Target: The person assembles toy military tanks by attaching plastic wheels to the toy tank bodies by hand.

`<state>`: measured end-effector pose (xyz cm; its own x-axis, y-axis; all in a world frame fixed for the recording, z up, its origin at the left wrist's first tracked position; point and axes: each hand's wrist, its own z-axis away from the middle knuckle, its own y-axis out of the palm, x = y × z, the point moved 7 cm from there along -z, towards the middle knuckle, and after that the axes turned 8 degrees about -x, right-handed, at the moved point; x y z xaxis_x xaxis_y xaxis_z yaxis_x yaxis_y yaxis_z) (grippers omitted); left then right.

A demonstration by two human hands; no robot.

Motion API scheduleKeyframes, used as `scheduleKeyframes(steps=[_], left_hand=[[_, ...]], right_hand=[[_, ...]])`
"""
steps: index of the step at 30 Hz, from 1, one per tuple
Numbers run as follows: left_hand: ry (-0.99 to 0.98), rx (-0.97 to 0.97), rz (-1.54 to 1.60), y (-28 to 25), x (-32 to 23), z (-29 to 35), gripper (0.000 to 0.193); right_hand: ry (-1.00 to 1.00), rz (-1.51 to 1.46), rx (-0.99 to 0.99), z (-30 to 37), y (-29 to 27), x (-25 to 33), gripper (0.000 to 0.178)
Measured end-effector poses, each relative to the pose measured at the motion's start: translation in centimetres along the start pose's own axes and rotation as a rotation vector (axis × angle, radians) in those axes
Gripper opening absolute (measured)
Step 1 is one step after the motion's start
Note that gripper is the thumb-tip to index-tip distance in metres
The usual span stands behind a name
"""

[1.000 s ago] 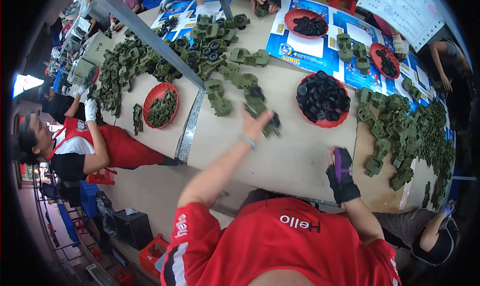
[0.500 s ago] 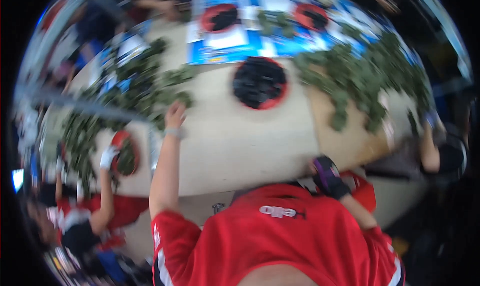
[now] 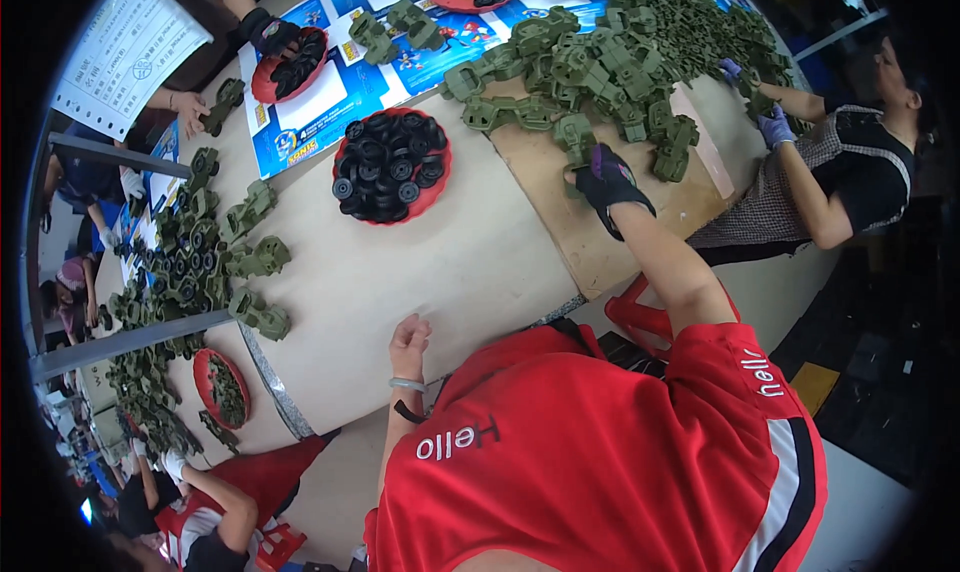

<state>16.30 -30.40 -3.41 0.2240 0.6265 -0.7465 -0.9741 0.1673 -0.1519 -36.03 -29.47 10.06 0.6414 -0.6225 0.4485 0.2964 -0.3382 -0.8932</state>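
Note:
My right hand (image 3: pixel 612 184), in a dark fingerless-looking glove with purple trim, reaches to the near edge of a heap of green plastic toy vehicle bodies (image 3: pixel 610 67). Its fingers close on one green toy vehicle body (image 3: pixel 574 140), partly hidden by the glove. My left hand (image 3: pixel 409 340), bare with a pale bangle at the wrist, hovers by the table's near edge. Its fingers are loosely curled, and nothing shows in them. Between the heaps stands a red bowl (image 3: pixel 432 194) full of black toy wheels (image 3: pixel 388 162).
Left lie green vehicles with black wheels (image 3: pixel 190 262), beside a metal frame bar (image 3: pixel 140 344). Far off are red bowls of wheels (image 3: pixel 290 64) on blue printed sheets (image 3: pixel 330 122). A co-worker in purple gloves (image 3: pixel 775 127) sits right; others work left and at the far side.
My right hand has gone from the table's near edge to the green heap on the right. My left hand has drawn back from the left heap toward me. The view has turned.

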Motion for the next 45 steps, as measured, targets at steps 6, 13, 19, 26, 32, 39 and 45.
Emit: scheduleKeyframes(steps=[6, 13, 19, 26, 32, 39, 45], left_hand=[[0.299, 0.188, -0.23, 4.9, -0.5, 0.0, 0.046], [0.266, 0.137, -0.116, 12.2, -4.6, -1.1, 0.09], [0.376, -0.072, -0.764, 10.3, -6.2, -1.2, 0.109], [0.462, -0.163, -0.842, 9.6, -4.6, -0.9, 0.097], [0.466, -0.15, -0.846, 8.1, -5.5, -0.1, 0.091], [0.407, -0.153, -0.914, 8.2, -5.9, 0.1, 0.089], [0.308, -0.045, -0.978, 8.9, -6.3, -0.7, 0.086]], right_hand=[[0.004, -0.353, 0.033, 6.7, 2.7, -0.9, 0.054], [-0.466, -0.427, 0.347, 16.9, 8.6, 8.2, 0.062], [-0.807, -0.355, 0.166, 7.6, 9.3, 15.0, 0.03], [-0.878, -0.004, 0.121, -1.5, 11.9, 24.8, 0.021], [-0.96, -0.093, 0.024, -2.3, 13.3, 24.1, 0.017], [-0.534, -0.303, 0.715, 3.9, 13.1, 14.8, 0.02], [-0.721, 0.022, 0.397, 7.0, 12.6, 10.7, 0.028]])
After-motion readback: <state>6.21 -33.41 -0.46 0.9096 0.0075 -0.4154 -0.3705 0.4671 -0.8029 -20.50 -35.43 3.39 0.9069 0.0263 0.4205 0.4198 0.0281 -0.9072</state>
